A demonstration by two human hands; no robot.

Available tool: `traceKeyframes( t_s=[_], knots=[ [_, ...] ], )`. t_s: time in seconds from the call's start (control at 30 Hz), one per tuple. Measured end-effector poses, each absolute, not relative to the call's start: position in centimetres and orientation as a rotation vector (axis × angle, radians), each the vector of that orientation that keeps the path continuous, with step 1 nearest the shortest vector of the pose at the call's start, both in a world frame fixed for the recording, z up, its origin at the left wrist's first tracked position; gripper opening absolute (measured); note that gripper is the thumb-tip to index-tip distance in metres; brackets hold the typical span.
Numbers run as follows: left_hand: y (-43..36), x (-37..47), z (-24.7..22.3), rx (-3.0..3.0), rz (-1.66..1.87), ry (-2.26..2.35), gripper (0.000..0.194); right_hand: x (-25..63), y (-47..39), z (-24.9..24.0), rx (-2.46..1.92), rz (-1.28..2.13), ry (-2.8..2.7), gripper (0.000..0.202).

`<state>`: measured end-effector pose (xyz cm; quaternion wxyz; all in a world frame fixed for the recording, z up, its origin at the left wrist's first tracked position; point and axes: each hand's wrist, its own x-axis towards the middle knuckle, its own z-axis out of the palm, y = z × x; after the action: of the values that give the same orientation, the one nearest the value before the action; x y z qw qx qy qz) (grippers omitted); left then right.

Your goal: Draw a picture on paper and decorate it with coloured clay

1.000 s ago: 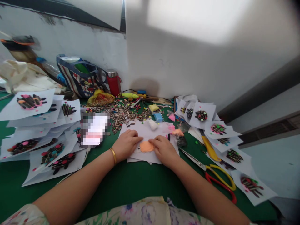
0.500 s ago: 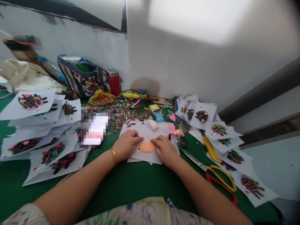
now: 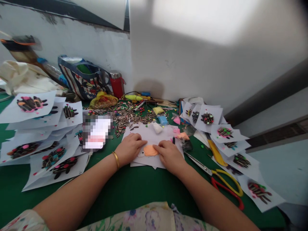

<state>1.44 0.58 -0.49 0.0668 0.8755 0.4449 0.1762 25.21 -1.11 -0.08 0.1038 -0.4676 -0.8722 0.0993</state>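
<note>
A flattened patch of orange modelling clay [image 3: 150, 151] lies on white paper [image 3: 151, 134] in front of me, beside a small drawn head with a black eye. My left hand [image 3: 130, 148] rests on the paper left of the clay, fingers stretched out, holding nothing. With fingers extended, my right hand [image 3: 169, 155] touches the clay's upper right edge with a fingertip. Behind them on the sheet sits a lump of white clay [image 3: 158, 128]. Orange clay in a wrapper [image 3: 183, 136] lies just right of the paper.
Sunflower seeds [image 3: 127, 117] spread behind the paper. Yellow clay [image 3: 158, 110] and blue clay [image 3: 162, 120] lie near them. Scissors [image 3: 216, 175] and a yellow cutter [image 3: 216, 152] are on the right. Seed-decorated sheets [image 3: 43, 131] pile up left; a red flask [image 3: 117, 86] stands behind.
My right hand's fingertips have shifted slightly left, further onto the orange clay. The clay's right edge looks a little reshaped. My left hand stays almost still.
</note>
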Motion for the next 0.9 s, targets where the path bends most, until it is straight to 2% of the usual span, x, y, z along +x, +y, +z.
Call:
traceKeyframes(
  t_s=[0.27, 0.63, 0.8, 0.9],
  knots=[
    [0.56, 1.46, -0.44, 2.641, 0.494, 1.345, 0.033, 24.64, -1.2, 0.22, -1.427, 0.258, -2.607, 0.05],
    [0.61, 1.41, -0.51, 2.644, 0.5, 1.327, 0.032, 24.71, -0.88, -0.11, -1.414, 0.393, -2.53, 0.047],
    [0.64, 1.35, -0.48, 2.644, 0.486, 1.301, 0.041, 24.66, -0.89, -0.06, -1.427, 0.396, -2.547, 0.051],
    [0.63, 1.37, -0.51, 2.655, 0.47, 1.288, 0.037, 24.61, -0.9, -0.12, -1.436, 0.371, -2.564, 0.051]
  ],
)
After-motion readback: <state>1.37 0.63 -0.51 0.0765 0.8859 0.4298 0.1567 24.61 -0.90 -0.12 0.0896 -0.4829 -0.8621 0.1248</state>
